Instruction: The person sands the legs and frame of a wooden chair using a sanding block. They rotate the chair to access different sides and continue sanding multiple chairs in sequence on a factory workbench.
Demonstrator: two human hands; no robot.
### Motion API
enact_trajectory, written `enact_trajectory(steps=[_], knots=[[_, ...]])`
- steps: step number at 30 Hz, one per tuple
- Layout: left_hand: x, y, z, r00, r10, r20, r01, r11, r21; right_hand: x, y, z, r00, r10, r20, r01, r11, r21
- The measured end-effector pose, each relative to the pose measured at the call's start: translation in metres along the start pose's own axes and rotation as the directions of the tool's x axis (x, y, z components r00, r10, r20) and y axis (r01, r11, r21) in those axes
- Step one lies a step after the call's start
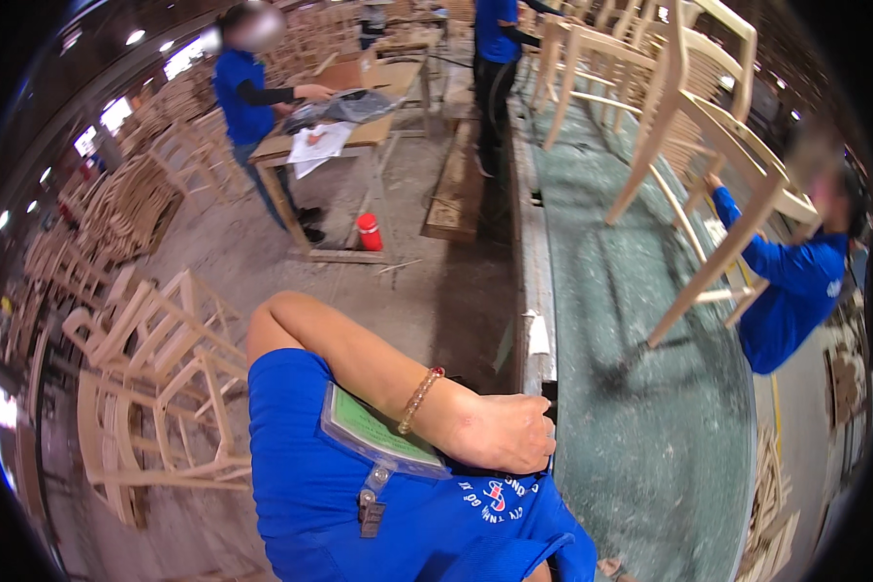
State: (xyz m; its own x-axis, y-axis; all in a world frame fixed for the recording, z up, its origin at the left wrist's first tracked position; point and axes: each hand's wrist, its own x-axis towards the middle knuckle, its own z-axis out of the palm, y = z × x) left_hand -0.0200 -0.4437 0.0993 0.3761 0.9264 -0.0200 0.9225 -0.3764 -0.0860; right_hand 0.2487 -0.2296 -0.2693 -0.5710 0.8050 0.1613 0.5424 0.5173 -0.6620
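Observation:
My left hand (502, 433) is bent back across my chest, the elbow pointing away to the left. Its fingers are curled in beside the near end of the green conveyor belt (630, 436); whatever they may hold is hidden. A beaded bracelet (419, 400) circles that wrist. Under the forearm a green card in a clear badge holder (383, 432) hangs against my blue shirt. Only a small patch of skin at the lower edge, apparently my right hand (609, 566), shows past the blue sleeve, its fingers mostly cut off.
An unpainted wooden chair (694, 145) stands on the belt, with a co-worker (795, 281) reaching to it from the right. More chair frames (179, 388) are stacked at left. Another person (247, 97) works at a wooden table (398, 82); a red flask (369, 233) stands by its leg.

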Motion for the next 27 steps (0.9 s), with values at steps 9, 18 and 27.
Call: enact_trajectory(steps=[9, 18, 27], knots=[[-0.036, -0.005, 0.004, 0.976, -0.21, -0.053, 0.202, 0.971, -0.127, 0.067, -0.053, 0.033, 0.955, -0.214, 0.206, 0.196, 0.975, 0.105], [-0.084, -0.008, -0.009, 0.918, -0.321, -0.231, 0.202, 0.883, -0.424, 0.083, -0.079, 0.045, 0.923, -0.262, 0.283, 0.234, 0.964, 0.128], [-0.085, -0.019, -0.103, 0.028, -0.28, -0.96, -0.66, 0.716, -0.228, 0.085, -0.087, 0.031, 0.932, -0.227, 0.284, 0.196, 0.972, 0.132]])
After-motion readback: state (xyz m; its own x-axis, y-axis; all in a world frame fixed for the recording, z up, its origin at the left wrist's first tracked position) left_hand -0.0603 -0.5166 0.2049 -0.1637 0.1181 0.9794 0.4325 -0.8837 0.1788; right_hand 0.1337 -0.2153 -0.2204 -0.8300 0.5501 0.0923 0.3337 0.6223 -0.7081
